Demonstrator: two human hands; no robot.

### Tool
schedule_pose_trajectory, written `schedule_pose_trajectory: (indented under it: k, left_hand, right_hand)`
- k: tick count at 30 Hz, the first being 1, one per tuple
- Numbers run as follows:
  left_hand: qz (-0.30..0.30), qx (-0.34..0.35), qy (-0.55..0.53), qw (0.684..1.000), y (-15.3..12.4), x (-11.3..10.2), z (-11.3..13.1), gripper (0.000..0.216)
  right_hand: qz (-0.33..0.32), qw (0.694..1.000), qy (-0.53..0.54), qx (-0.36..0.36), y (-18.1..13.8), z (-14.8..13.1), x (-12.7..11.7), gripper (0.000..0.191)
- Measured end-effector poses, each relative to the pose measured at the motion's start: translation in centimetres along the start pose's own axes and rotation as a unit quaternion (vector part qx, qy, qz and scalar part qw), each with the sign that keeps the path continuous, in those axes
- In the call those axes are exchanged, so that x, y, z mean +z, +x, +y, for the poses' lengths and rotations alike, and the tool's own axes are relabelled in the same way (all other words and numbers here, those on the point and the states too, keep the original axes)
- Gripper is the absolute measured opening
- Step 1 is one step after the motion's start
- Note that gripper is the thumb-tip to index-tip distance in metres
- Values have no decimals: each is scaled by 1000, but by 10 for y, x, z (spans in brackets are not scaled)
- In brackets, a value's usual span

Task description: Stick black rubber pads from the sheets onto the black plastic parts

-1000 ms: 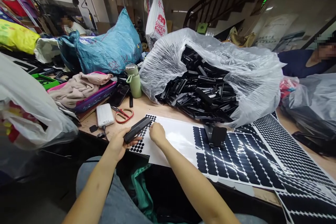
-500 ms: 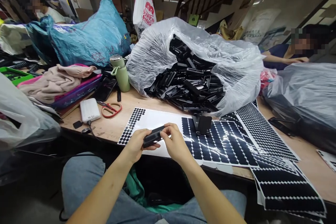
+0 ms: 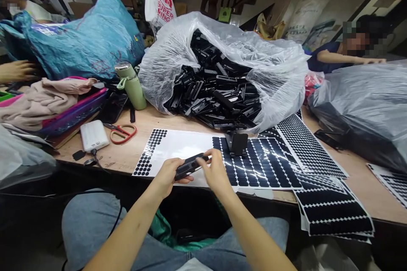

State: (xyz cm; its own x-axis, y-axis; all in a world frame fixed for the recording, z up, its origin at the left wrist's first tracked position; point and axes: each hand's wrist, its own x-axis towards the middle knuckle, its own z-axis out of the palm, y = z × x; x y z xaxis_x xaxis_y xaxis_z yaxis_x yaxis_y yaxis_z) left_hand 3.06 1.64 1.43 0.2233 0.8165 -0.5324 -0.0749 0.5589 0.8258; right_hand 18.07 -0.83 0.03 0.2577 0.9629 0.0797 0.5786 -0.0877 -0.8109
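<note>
My left hand (image 3: 168,176) is closed around one end of a black folded phone stand (image 3: 187,167), which lies tilted over the table's front edge. At its other end the fingers of my right hand (image 3: 216,173) are bent and pressed against it; whether a small piece is between them I cannot make out. Beneath and beyond my hands lies a white sheet (image 3: 181,144) with rows of black round stickers (image 3: 144,159) at its left. Another black phone stand (image 3: 238,143) stands opened on a sheet of black oblong stickers (image 3: 263,169).
A big clear plastic bag (image 3: 280,67) full of black stands (image 3: 219,93) sits behind. Left are red-handled scissors (image 3: 123,134), a white power bank (image 3: 94,135), a green bottle (image 3: 132,87) and a basket (image 3: 73,112). A co-worker's hand (image 3: 17,71) shows far left; another person (image 3: 330,57) is at right.
The whole view has shifted, so table things appear further left. My right hand's fingers have shifted slightly along the phone stand. A co-worker's hand has come into view at the left edge.
</note>
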Motion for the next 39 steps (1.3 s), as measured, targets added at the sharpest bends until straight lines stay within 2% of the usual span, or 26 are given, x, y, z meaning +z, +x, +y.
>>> schedule_pose_trajectory:
  k: [3,6,8,13,16,18,23,25,28,30,32,36,39]
  left_hand:
    - [6,-30,20,999,11,-1,-6,14]
    - [8,-42,32,999,19,-2,-12,14]
    - [11,-44,31,998,22,-2,-14,14]
    - [-1,-48,23,999,25,-3,-14,19]
    - [0,-52,18,998,25,-2,-12,20]
    - [0,-57,14,998,25,-2,-11,21]
    - [-23,-62,0,998,25,-3,-8,22]
    - [-25,-63,-4,998,24,-4,-7,21]
    - [-32,-70,-12,997,19,-4,-2,21]
    - [-47,-77,-15,996,16,-3,1,22]
    - [-62,-81,-13,995,13,-1,3,22]
    - [-72,-72,-7,995,12,9,1,20]
    - [-90,-66,-3,994,12,19,-3,18]
  right_hand:
    - [60,977,-179,99,15,29,-3,21]
    - [24,953,-274,128,22,44,-6,19]
    - [2,952,-277,128,22,46,-8,17]
    - [13,949,-278,147,17,44,-11,28]
    - [3,953,-260,155,16,46,-12,20]
    - [13,958,-241,154,15,47,-12,15]
    - [44,956,-244,156,10,47,-11,19]
    - [32,964,-214,155,8,46,-15,15]
    - [17,988,-42,144,3,43,-27,18]
    - [-12,985,105,138,-2,39,-35,22]
    - [-32,974,186,127,-8,31,-41,22]
    - [-13,981,179,79,-19,8,-42,21]
    - [-73,980,180,53,-26,-7,-38,18]
